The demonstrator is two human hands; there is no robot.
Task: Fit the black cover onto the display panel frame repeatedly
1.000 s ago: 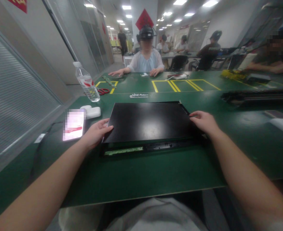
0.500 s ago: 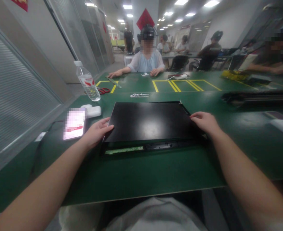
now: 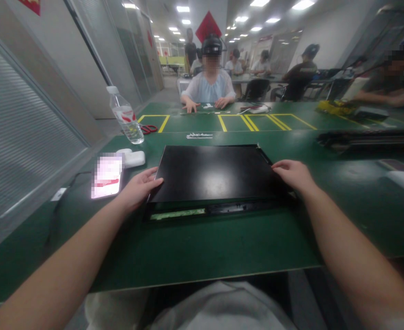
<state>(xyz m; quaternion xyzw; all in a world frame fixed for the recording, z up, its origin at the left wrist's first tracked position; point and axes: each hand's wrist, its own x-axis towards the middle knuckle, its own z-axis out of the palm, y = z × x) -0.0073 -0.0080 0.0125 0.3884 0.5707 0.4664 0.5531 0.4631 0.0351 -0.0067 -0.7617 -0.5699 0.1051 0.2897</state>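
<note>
A flat black display panel (image 3: 205, 174) lies in front of me on the green table, over a dark frame. Along its near side runs a strip of that frame (image 3: 236, 207), with a green circuit board (image 3: 177, 214) at the left end. My left hand (image 3: 141, 185) grips the panel's left edge, thumb on top and fingers beneath or behind it. At the right edge my right hand (image 3: 293, 175) pinches the panel between thumb and fingers; some fingertips are hidden.
Left of the panel are a lit phone (image 3: 107, 176), a white case (image 3: 135, 159), a water bottle (image 3: 126, 117) and red-handled scissors (image 3: 148, 129). Small white strips (image 3: 199, 135) lie behind the panel. A co-worker (image 3: 208, 87) sits opposite. Dark long parts (image 3: 367, 140) lie at right.
The co-worker opposite has drawn one hand inward, and the green strip near it has shifted toward them. My hands and the display panel look unmoved.
</note>
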